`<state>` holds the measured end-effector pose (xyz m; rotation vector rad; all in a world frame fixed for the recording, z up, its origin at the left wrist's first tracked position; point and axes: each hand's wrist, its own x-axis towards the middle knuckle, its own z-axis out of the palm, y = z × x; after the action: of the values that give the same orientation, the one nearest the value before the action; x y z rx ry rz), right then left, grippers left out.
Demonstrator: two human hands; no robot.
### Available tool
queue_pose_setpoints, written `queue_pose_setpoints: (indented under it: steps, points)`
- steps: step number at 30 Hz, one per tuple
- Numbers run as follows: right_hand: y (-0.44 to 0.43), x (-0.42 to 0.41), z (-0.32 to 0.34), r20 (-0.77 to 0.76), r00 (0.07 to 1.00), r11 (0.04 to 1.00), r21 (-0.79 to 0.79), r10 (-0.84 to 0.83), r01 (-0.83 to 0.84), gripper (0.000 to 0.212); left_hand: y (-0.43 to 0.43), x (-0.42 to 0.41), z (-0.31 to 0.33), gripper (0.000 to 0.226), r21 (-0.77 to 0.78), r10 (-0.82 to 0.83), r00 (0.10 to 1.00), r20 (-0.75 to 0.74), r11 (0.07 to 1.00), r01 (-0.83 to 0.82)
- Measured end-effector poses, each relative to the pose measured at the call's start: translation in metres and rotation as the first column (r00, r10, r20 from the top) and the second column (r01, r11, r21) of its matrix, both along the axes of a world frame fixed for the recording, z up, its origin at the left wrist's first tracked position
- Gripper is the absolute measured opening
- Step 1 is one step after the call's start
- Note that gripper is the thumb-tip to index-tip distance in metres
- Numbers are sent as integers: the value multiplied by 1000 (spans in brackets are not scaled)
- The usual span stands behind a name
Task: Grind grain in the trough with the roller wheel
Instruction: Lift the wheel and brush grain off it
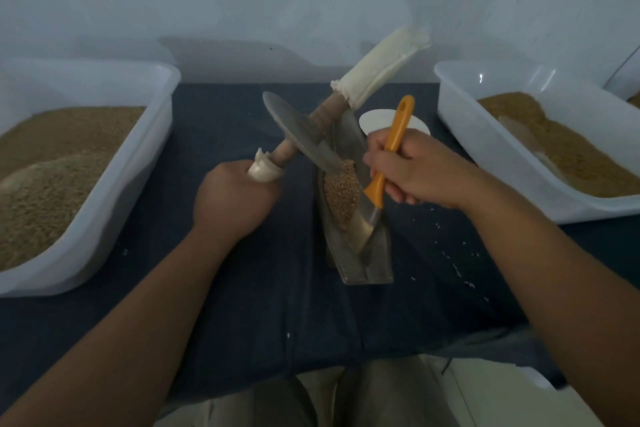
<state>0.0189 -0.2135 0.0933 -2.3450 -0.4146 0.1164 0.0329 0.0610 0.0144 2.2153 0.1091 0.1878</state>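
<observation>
Left hand (232, 198): fist clamped round the near cloth-wrapped end of the wooden axle (285, 150).
Roller wheel: grey metal disc (298, 137), tilted, rim down in the trough.
Trough: narrow grey metal boat (372, 265), between both hands, on dark blue cloth (242, 288).
Grain: brown heap (341, 191) in the trough at the wheel's rim.
Right hand (415, 173): fingers wrapped round orange-handled brush (393, 142), bristles in the trough.
Tubs: white plastic, grain-filled, outside the left hand (138, 184) and outside the right (491, 149).

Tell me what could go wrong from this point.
1. The left hand alone holds the tilted roller wheel by one axle end; it may slip or swing onto the right hand close by.
2. The brush rests in the grain by the trough rim; more could spill onto the cloth, where stray grains already lie.
</observation>
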Motion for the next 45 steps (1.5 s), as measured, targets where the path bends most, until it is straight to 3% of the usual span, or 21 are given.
queue_pose_setpoints:
  steps: [3, 5, 8, 10, 13, 15, 20, 23, 26, 28, 31, 37, 42, 45]
  points:
    - [8, 4, -8, 156, 987, 995, -84, -46, 59, 34, -1, 0, 0, 26, -19, 3, 1000, 6, 1000, -3]
    - [9, 7, -3, 213, 973, 995, -14, -92, 97, 35, -1, -1, 0, 25, -6, -3, 1000, 6, 1000, 3]
    - [6, 7, 4, 69, 996, 997, 62, -58, 54, 34, 0, -2, 1, 15, 23, -17, 1000, 6, 1000, 16]
    - [9, 3, -1, -9, 1000, 1000, 20, -13, 14, 38, -1, -1, 1, 13, 26, -23, 1000, 6, 999, 23]
    - [13, 4, -8, 169, 985, 994, -102, -23, 41, 36, -2, -1, 0, 12, 18, -25, 1000, -1, 1000, 25]
    - [12, 5, -5, 236, 970, 996, -45, -60, 72, 35, -1, -1, 0, 11, 21, -33, 999, 2, 999, 33]
    - [7, 0, 1, -1, 1000, 999, 40, -13, 13, 36, -1, -1, 0, 11, 43, -28, 999, 22, 999, 27]
    - [15, -1, -4, 128, 992, 989, -146, -10, 29, 35, -3, 0, -1, 17, 44, -24, 999, 35, 999, 23]
    - [18, -2, -2, 227, 972, 991, -109, -52, 78, 34, -1, 1, -2, 12, 80, -25, 999, 32, 997, 22]
    - [13, -4, 5, 184, 981, 998, -23, -57, 62, 34, 0, 3, -5, 9, 96, -20, 999, 33, 995, 16]
    - [12, -7, 4, -9, 1000, 997, 83, 5, -5, 33, 0, 4, -7, 23, 101, -10, 999, 33, 995, 7]
    - [14, -3, 1, 112, 994, 992, -124, -4, 18, 34, 0, 5, -10, 15, 122, -11, 1000, 14, 992, 9]
    - [-11, -16, 23, 230, 971, 998, -11, -65, 69, 33, -1, 5, -10, 14, 132, -7, 1000, 24, 991, 4]
    - [-31, -34, 18, 253, 950, 976, 167, -183, 143, 29, -1, 6, -10, 13, 142, 13, 999, 31, 990, -17]
